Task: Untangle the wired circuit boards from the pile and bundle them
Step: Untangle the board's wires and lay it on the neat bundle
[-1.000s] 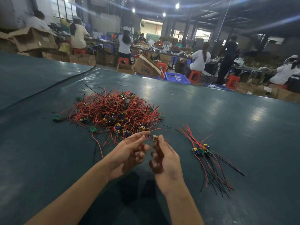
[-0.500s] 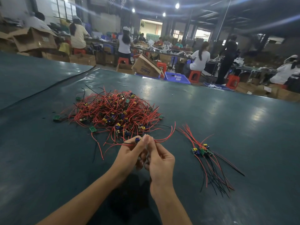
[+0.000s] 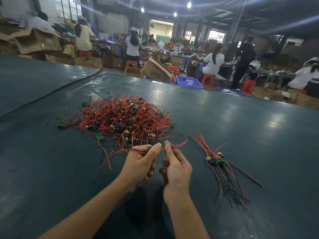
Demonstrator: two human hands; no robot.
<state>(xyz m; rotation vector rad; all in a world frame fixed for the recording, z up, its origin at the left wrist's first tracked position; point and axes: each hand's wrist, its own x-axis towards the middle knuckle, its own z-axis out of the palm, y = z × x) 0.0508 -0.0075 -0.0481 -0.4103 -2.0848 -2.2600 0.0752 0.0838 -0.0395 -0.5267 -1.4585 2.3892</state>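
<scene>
Both hands on one wired board (image 3: 149, 148), just nearside of the pile (image 3: 124, 119).
Grip of left hand (image 3: 139, 163): thumb and forefinger closed on the board end; grip of right hand (image 3: 177, 166) closed on its red wires (image 3: 177, 145). Pile sits on the surface (image 3: 241, 118) toward the far edge; bundle (image 3: 217, 159) lies nearer the right edge, apart from it.

Both bare forearms extending from near edge of tabletop (image 3: 69, 178), left hand (image 3: 139, 163) and right hand (image 3: 177, 167) close together, forefinger tips just apart, each thumb and forefinger pinching same red wire (image 3: 179, 145), other fingers curled.
</scene>
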